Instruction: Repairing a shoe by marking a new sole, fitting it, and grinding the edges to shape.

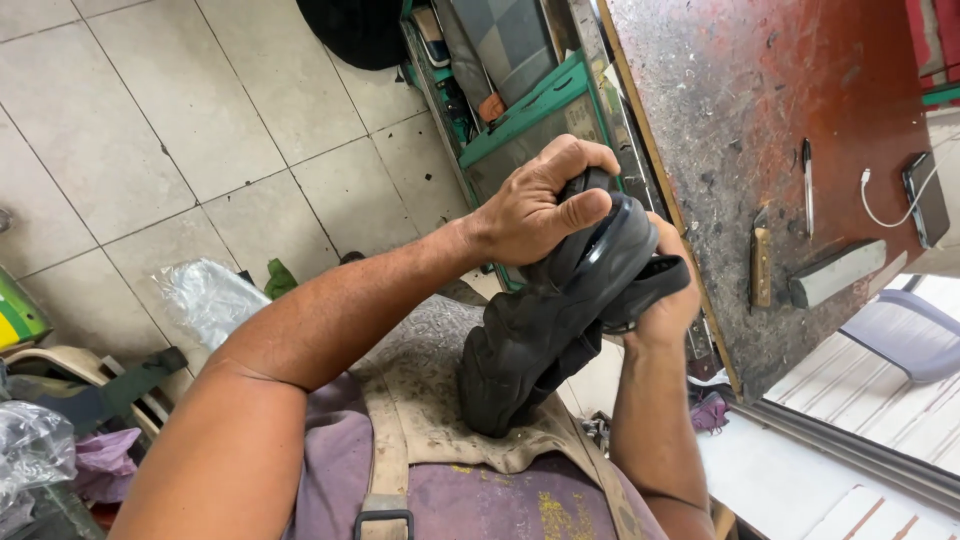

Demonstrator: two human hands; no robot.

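Note:
A black shoe (540, 330) stands heel-down on my apron-covered lap, its sole turned toward the worn red workbench (760, 90). My left hand (540, 205) grips the top end of the shoe, fingers curled over the sole edge and thumb pressed along it. My right hand (665, 300) holds the shoe from the far side, mostly hidden behind it, with a black strap end sticking out above the palm.
On the workbench lie a wooden-handled knife (761, 265), a grey sharpening block (838, 272), a pen (807, 185) and a phone (926, 198) on a white cable. A green shelf unit (520, 100) stands beside the bench. Plastic bags (205, 295) and rags lie on the tiled floor at left.

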